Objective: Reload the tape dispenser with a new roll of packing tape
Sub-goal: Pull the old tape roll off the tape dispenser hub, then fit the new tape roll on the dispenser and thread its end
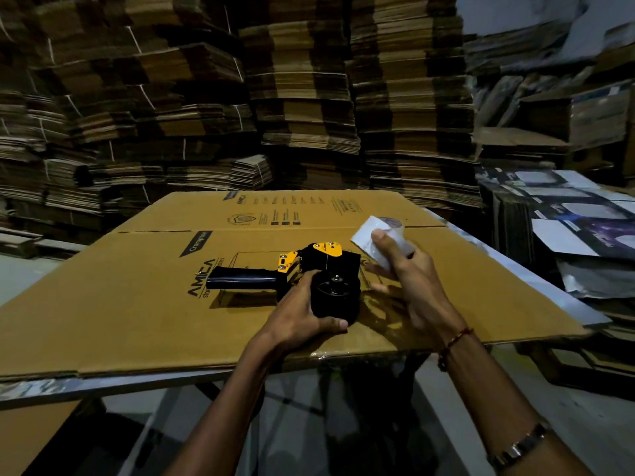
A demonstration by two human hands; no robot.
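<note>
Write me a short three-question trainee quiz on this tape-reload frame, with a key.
1. True or false: the new tape roll is already seated on the dispenser.
2. Which hand steadies the dispenser's hub: (a) left hand (b) right hand?
3. What does the dispenser lie on?

Key: 1. False; the right hand holds the roll up beside the dispenser. 2. (a). 3. A flattened cardboard box.
</note>
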